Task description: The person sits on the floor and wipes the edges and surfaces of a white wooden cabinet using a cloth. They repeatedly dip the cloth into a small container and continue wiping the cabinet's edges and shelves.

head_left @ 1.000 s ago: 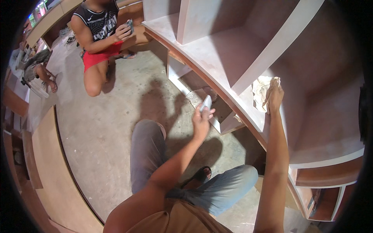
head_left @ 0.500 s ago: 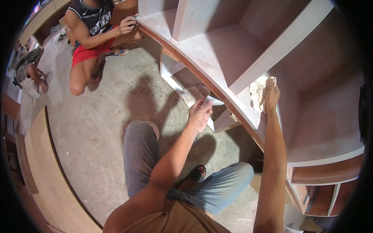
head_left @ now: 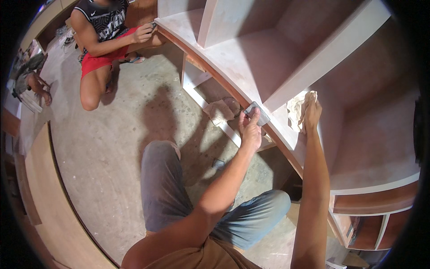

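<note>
My left hand (head_left: 251, 130) is closed on a small grey piece of sandpaper (head_left: 260, 115), thumb on top. The sandpaper lies against the reddish-brown front edge (head_left: 228, 87) of a large cabinet (head_left: 233, 58) coated in thin whitish paint. Further right, my right hand (head_left: 313, 115) grips a crumpled cream cloth (head_left: 295, 112). That cloth rests on the cabinet's inner panel, just beyond an upright divider (head_left: 327, 49). The fingers of my right hand are partly hidden by the cloth.
A co-worker (head_left: 105, 45) in red shorts squats at the far left, one hand (head_left: 144, 33) at the cabinet's end. Below the cabinet edge are a white frame (head_left: 197, 92) and a light scrap piece (head_left: 219, 112). A long board (head_left: 58, 193) lies on the floor at left.
My left hand has moved up and right, bringing the sandpaper from beside the cabinet onto its front edge. My right hand stays on the cloth.
</note>
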### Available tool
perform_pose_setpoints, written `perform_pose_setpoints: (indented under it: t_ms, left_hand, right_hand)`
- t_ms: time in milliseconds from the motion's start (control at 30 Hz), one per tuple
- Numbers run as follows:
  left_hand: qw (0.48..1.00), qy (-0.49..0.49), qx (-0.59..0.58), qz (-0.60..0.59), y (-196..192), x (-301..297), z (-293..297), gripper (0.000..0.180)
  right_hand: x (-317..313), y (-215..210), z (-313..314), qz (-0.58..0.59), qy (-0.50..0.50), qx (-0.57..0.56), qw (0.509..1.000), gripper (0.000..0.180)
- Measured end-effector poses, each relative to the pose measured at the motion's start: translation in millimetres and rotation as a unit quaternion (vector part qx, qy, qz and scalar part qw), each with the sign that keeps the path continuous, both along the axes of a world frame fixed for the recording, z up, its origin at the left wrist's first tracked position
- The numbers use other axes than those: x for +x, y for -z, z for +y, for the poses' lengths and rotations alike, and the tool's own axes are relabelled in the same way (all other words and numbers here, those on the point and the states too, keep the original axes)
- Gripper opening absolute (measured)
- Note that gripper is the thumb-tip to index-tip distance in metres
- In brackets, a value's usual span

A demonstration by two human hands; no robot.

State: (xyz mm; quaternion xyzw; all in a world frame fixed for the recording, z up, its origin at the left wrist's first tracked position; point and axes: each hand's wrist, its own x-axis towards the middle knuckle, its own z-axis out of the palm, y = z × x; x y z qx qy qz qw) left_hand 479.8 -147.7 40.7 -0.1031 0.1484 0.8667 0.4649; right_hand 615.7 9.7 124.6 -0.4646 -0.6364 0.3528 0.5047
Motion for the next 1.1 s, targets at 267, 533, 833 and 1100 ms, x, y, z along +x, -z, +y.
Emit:
perform_pose_setpoints:
  t_ms: [267, 533, 833, 1100]
  left_hand:
    - [0.971, -0.073, -0.116, 0.195, -0.8, -8.1, 2.2, 0.013]
    - [0.961, -0.11, -0.139, 0.213, 17.7, -44.4, 30.5, 0.029]
    - [0.987, 0.019, -0.081, 0.136, 54.2, -78.2, -68.8, 0.025]
    - [0.989, 0.09, 0.054, 0.103, 52.4, -69.0, -92.5, 0.03]
  right_hand:
    - [-0.2, 0.4, -1.2, -0.018, 0.025, 0.007, 0.999, 0.043]
    - [-4.5, -6.3, -3.4, -0.033, 0.007, 0.004, 0.999, 0.043]
    - [-3.6, -8.9, -8.7, -0.008, -0.004, 0.005, 1.0, 0.044]
    - [-4.4, -9.5, -16.8, 0.038, -0.034, -0.012, 0.999, 0.045]
